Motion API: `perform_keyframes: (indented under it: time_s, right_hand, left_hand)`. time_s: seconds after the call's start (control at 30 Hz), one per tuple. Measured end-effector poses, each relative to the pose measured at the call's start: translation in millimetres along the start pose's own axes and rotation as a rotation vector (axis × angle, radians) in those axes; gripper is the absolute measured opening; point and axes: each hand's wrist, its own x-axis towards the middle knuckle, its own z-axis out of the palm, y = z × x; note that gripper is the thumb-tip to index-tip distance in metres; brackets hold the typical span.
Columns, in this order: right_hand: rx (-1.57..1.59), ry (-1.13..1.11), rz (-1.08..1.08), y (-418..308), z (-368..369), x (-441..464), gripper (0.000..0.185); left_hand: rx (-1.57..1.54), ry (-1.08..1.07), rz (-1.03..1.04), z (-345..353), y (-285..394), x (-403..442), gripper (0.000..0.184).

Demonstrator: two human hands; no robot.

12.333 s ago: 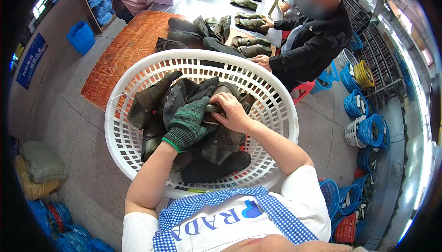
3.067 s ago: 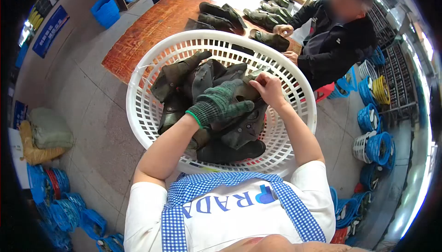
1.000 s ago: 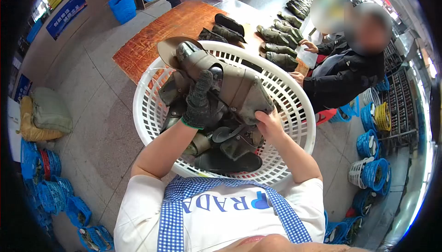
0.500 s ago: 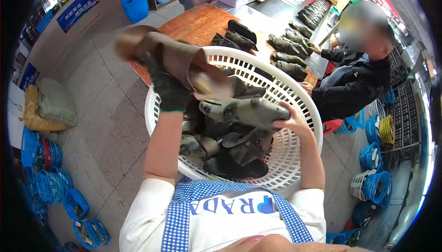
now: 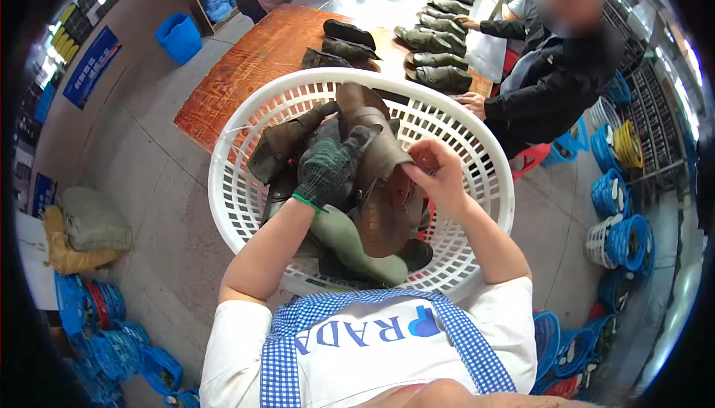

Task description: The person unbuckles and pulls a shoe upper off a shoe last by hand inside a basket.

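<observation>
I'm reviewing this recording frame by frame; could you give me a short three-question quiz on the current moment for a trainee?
1. Multiple choice: which hand wears the dark green glove?
A) left
B) right
C) both
D) neither

2. Fill in the gap: the shoe parts lie in a ____ basket with many openings in its sides.

3. True or false: the person in the black jacket has both hands inside that basket.

Key:
1. A; the left hand is gloved and the right hand is bare.
2. white
3. False; both are outside it, by the table.
</observation>
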Motion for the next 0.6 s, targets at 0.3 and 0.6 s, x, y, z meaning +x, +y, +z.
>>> perform_keyframes:
  time_s: [0.3, 0.6]
  right_hand:
    - [-0.086, -0.042, 0.188, 25.9, 16.3, -5.9, 0.024]
    - [-0.187, -0.135, 0.068, 21.6, 17.5, -8.5, 0.029]
  left_hand:
    - [0.284, -0.304, 0.323, -17.8, 42.3, -25.4, 0.040]
    - [0.133, -0.454, 0.264, -0.4, -2.6, -20.2, 0.035]
